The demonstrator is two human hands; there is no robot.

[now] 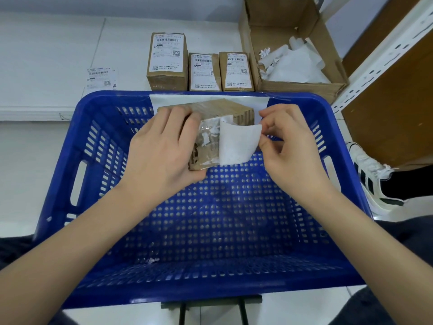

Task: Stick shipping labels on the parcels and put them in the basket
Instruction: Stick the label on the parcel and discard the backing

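Note:
My left hand (161,146) grips a small brown cardboard parcel (210,109) above the far half of the blue perforated basket (58,170). My right hand (290,146) pinches the right edge of a white label (239,144) whose blank side faces me; its left edge lies against the parcel's face, which carries torn white scraps. Three labelled parcels stand on the floor behind the basket: a taller one (166,57), a middle one (204,72) and a right one (236,71).
A loose printed label (101,77) lies on the white floor at the left. An open cardboard box (290,43) with crumpled white backing paper stands at the back right. A white metal shelf upright (375,57) and a person's sneaker (372,174) are at the right.

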